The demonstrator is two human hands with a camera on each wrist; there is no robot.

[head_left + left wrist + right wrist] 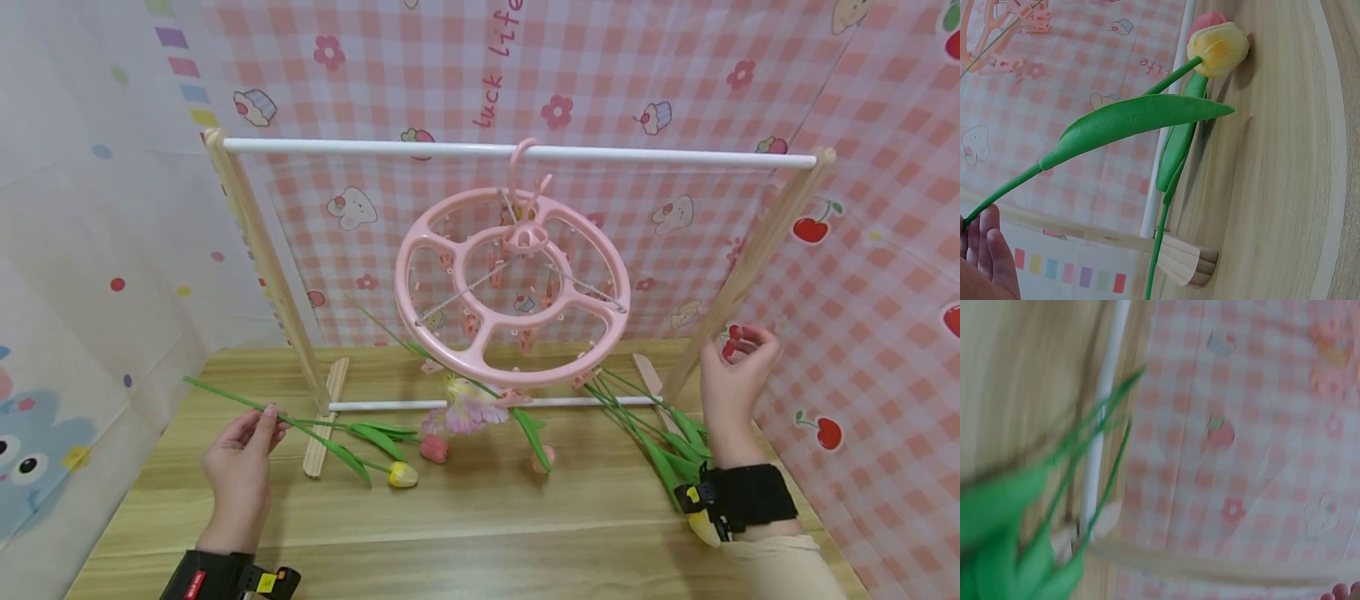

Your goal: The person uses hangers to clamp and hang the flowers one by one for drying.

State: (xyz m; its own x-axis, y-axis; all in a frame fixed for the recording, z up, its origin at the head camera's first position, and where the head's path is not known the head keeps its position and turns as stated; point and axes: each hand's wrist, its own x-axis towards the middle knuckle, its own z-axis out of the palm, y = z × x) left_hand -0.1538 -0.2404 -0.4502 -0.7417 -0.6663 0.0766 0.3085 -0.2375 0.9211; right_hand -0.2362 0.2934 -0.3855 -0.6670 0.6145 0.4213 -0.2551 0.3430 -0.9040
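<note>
My left hand [243,458] pinches the green stem of a yellow tulip [402,475]; its bloom hangs low over the table in the left wrist view. Close beside it is a pink tulip [434,448]. My right hand [738,379] is raised by the right post, its fingers loosely bent, with nothing visible in them. A round pink clip hanger [480,367] hangs from the white rod [337,147]. Below the hanger's front edge is a pale pink tulip [543,460], its stem crossing behind the rim. A ruffled pink-yellow flower [472,408] shows under the hanger.
Several green-leaved tulips [667,458] lie at the right, partly behind my right wrist. Wooden posts [270,267] hold the rod, with a lower white bar [405,406] between their feet. Checked cloth [337,92] stands behind the wooden table [487,550].
</note>
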